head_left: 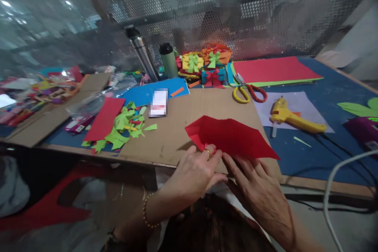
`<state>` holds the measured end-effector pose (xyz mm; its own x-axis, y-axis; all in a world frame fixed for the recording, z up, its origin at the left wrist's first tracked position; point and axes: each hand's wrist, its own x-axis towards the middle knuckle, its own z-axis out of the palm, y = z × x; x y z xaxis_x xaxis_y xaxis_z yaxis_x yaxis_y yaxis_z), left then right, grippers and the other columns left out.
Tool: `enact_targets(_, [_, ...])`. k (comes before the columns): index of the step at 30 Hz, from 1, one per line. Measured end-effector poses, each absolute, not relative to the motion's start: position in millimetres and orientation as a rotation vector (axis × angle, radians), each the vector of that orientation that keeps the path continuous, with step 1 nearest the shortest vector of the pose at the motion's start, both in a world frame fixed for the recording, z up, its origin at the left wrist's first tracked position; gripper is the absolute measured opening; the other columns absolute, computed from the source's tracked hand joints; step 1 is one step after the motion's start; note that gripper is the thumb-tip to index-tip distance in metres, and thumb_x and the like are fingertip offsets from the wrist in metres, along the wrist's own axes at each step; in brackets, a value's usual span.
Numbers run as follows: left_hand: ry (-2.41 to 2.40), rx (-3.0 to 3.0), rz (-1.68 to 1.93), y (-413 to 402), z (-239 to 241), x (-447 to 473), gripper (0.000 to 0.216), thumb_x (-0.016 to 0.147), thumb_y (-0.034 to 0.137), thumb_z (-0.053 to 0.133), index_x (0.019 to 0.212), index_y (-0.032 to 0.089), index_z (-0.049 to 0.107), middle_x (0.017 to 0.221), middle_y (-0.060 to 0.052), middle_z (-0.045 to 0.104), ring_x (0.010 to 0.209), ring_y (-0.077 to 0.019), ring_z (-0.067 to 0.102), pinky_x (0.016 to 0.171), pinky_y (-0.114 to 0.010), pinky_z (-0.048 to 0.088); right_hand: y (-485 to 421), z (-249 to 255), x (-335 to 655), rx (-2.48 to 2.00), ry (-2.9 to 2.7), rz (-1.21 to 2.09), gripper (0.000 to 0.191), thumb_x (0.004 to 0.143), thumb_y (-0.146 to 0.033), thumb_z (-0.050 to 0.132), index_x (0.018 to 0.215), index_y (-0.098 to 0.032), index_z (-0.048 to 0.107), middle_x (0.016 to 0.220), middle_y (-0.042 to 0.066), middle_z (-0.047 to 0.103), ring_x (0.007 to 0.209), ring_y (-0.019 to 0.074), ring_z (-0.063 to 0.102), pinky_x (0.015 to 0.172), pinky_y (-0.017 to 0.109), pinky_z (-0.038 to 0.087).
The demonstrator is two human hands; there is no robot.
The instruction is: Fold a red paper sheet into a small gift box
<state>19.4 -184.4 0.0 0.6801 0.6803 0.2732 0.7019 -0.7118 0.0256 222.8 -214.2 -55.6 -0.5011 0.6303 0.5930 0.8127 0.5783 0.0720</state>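
Note:
A folded sheet of red paper point(233, 136) with creased, angled edges stands partly raised off a brown cardboard sheet point(174, 134). At its near left edge my left hand point(196, 167) has its fingers curled onto the paper, a ring on one finger and a beaded bracelet at the wrist. My right hand point(256, 185) grips the near edge further right, its fingertips partly hidden by the paper. Both thumbs point towards each other below the fold. Beyond the paper lie scissors point(248, 88) with one yellow and one red-orange handle.
A yellow glue gun point(295, 117) rests on lilac paper at right, near a white cable point(327, 189). Green paper scraps point(119, 128) and a red strip point(104, 120) lie left. Behind stand two bottles point(143, 53), paper baskets with bows point(214, 61) and stacked red sheets point(271, 70).

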Motion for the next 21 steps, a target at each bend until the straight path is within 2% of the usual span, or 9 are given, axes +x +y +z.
enact_targets(6, [-1.201, -2.602, -0.577, -193.8, 0.9, 4.9, 0.043, 0.103, 0.039, 0.058, 0.137, 0.012, 0.062, 0.127, -0.018, 0.073, 0.11, -0.0252, 0.073, 0.09, -0.038, 0.058, -214.2, -50.1, 221.1, -1.167, -2.312, -0.495, 0.04, 0.107, -0.025, 0.045, 0.139, -0.007, 0.059, 0.118, 0.017, 0.072, 0.101, 0.026, 0.064, 0.09, 0.042, 0.043])
enact_targets(10, [-1.181, -2.548, -0.666, -203.4, -7.1, -5.8, 0.036, 0.105, 0.021, 0.053, 0.139, 0.012, 0.062, 0.134, -0.02, 0.071, 0.115, -0.0243, 0.072, 0.089, -0.037, 0.057, -215.4, -43.3, 220.6, -1.185, -2.359, -0.475, 0.042, 0.105, -0.025, 0.049, 0.141, -0.006, 0.058, 0.117, 0.017, 0.071, 0.102, 0.0265, 0.063, 0.091, 0.042, 0.042])
enact_targets(13, [-1.139, -2.562, -0.697, -206.9, -16.5, -8.7, 0.039, 0.102, 0.009, 0.05, 0.138, 0.014, 0.063, 0.137, -0.018, 0.07, 0.115, -0.0212, 0.073, 0.084, -0.033, 0.056, -215.3, -43.5, 221.5, -1.201, -2.378, -0.461, 0.045, 0.103, -0.025, 0.053, 0.145, -0.009, 0.056, 0.12, 0.017, 0.07, 0.104, 0.0269, 0.062, 0.092, 0.042, 0.041])
enact_targets(17, [-1.086, -2.56, -0.65, -206.0, -25.2, -9.7, 0.042, 0.1, 0.008, 0.051, 0.14, 0.012, 0.062, 0.137, -0.018, 0.069, 0.109, -0.0203, 0.075, 0.08, -0.034, 0.055, -214.9, -44.3, 222.8, -1.195, -2.375, -0.435, 0.044, 0.103, -0.025, 0.053, 0.145, -0.013, 0.057, 0.119, 0.015, 0.07, 0.102, 0.0261, 0.062, 0.09, 0.042, 0.041])
enact_targets(21, [-1.09, -2.603, -0.549, -205.1, -26.1, -9.2, 0.044, 0.1, 0.009, 0.052, 0.144, 0.009, 0.058, 0.138, -0.019, 0.069, 0.116, -0.0214, 0.072, 0.083, -0.035, 0.055, -214.1, -41.6, 223.1, -1.201, -2.373, -0.427, 0.043, 0.104, -0.025, 0.052, 0.144, -0.012, 0.057, 0.114, 0.014, 0.071, 0.098, 0.0253, 0.062, 0.085, 0.041, 0.041])
